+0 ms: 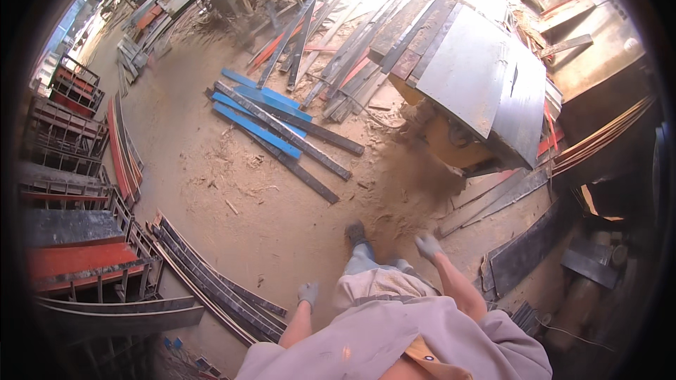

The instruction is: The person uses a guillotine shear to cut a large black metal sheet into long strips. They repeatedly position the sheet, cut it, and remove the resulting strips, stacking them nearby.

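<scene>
My left hand (308, 293), in a grey glove, hangs low beside my body. It looks loosely open and holds nothing. Nearest to it is a bundle of long dark strips (222, 283) lying on the floor to the left. My right hand (427, 246), gloved in grey too, is held out ahead on the right, fingers partly apart, with nothing in it. Just beyond it lie grey planks (501, 199) by a saw bench (468, 63) topped with sheet metal. Farther ahead, blue boards (264, 130) and dark planks (285, 127) lie crossed in a pile.
Sawdust and wood scraps cover the floor (211, 169). Metal racks (77, 253) with red and black panels line the left. More loose planks (338, 49) lie at the far middle. Dark panels (524, 250) rest on the right, below a bundle of thin strips (605, 137).
</scene>
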The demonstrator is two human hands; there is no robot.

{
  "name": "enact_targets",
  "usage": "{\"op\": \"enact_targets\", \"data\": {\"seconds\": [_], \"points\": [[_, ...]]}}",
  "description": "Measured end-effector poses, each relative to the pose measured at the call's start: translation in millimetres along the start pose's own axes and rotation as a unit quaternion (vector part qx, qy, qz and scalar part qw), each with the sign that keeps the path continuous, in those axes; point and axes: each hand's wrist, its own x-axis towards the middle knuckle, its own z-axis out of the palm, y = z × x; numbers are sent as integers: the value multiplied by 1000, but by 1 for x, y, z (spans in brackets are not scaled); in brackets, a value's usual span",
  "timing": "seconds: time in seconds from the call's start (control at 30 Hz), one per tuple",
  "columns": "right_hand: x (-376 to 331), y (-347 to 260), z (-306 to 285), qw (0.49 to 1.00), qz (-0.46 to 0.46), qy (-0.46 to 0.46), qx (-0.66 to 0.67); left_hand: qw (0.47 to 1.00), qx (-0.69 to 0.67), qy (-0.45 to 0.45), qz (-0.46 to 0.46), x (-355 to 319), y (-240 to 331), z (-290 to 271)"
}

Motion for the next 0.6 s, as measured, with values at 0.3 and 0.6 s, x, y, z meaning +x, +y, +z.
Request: {"op": "enact_targets", "data": {"seconds": [0.3,0.6], "points": [[-185,337,95,758,345,145,535,988,53,-37,137,31,73,4],[-313,339,347,594,270,181,736,915,42,-80,394,-53,197,50]]}}
